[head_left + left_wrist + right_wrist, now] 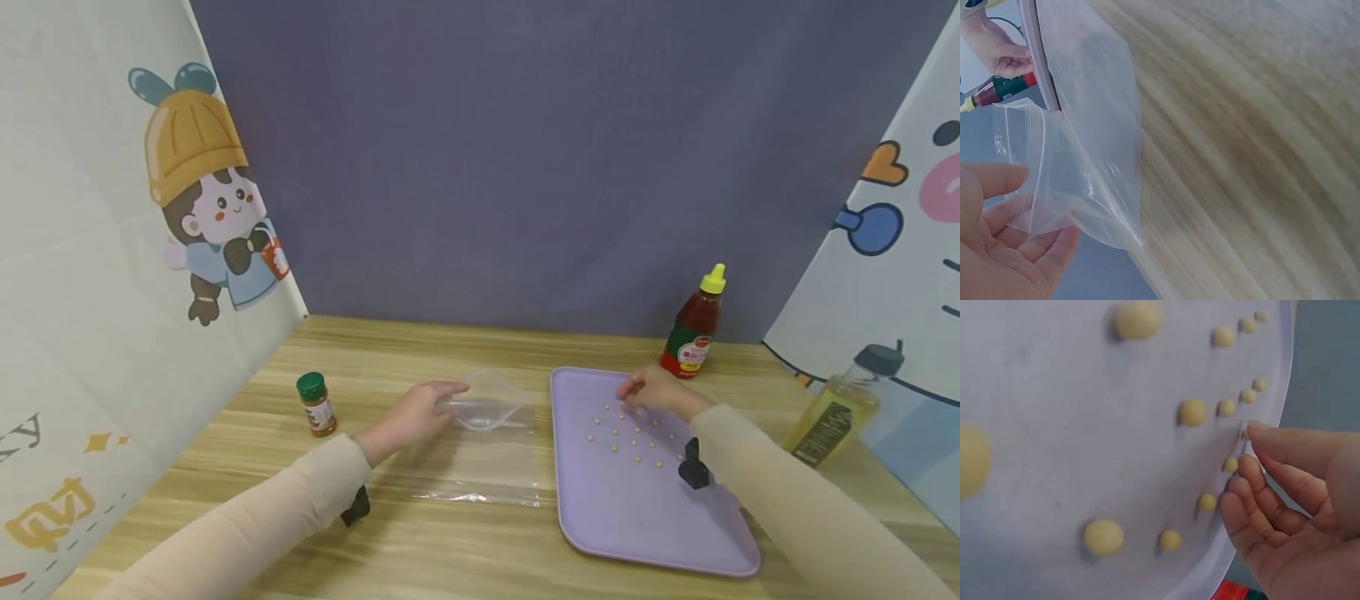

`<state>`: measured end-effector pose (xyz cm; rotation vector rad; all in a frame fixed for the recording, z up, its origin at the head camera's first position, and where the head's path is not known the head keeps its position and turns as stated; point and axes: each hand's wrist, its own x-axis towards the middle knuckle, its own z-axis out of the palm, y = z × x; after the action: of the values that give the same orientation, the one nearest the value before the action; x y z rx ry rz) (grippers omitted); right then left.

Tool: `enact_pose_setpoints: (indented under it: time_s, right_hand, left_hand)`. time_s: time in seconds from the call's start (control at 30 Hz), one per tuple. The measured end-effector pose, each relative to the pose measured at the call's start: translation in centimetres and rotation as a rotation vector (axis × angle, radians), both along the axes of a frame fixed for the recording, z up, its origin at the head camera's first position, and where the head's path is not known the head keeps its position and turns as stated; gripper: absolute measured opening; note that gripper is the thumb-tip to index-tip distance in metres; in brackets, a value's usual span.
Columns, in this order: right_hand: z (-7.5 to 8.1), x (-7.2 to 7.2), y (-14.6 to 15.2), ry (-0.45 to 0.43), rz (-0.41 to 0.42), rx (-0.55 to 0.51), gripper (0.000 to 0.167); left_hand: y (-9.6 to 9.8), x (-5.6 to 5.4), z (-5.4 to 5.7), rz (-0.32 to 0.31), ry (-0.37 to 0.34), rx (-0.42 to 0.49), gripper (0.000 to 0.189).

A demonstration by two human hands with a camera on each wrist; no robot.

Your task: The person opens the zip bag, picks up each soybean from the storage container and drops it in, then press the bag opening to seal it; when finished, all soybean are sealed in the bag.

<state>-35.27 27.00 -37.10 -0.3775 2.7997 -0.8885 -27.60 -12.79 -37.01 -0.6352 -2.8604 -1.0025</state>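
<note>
My left hand (416, 417) holds a clear zip-lock bag (480, 467) by its top edge. In the left wrist view, the thumb and fingers pinch the zip strip, and the mouth of the bag (1094, 181) gapes. Over the far part of a lilac tray (622, 517), my right hand (660, 392) reaches down. In the right wrist view, its thumb and index fingertips close about a small yellow soybean (1245, 435), partly hidden by the thumb. Several more soybeans (1192, 413) lie spread in rows on the tray, apart from one another.
A red sauce bottle with a yellow cap (690, 329) stands behind the tray. To its right is a bottle of pale yellow liquid (836, 417). A green-lidded spice jar (318, 408) stands left of the bag on the wooden table (450, 558).
</note>
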Motion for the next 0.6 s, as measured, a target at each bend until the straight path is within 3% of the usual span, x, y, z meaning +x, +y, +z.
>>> enact_pose_setpoints:
  time_s: [0.2, 0.4, 0.6]
  right_hand:
    - [-0.62, -0.42, 0.42, -0.025, -0.006, 0.002, 0.016]
    - [-0.85, -0.74, 0.46, 0.021, -0.029, 0.023, 0.014]
    - [0.02, -0.57, -0.18, 0.087, -0.056, -0.037, 0.017]
  left_hand:
    - [-0.03, -0.08, -0.11, 0.006, -0.002, -0.011, 0.048]
    - [-0.07, -0.13, -0.21, 0.002, -0.005, -0.018, 0.049]
    - [-0.03, -0.15, -0.28, 0.008, 0.003, -0.016, 0.049]
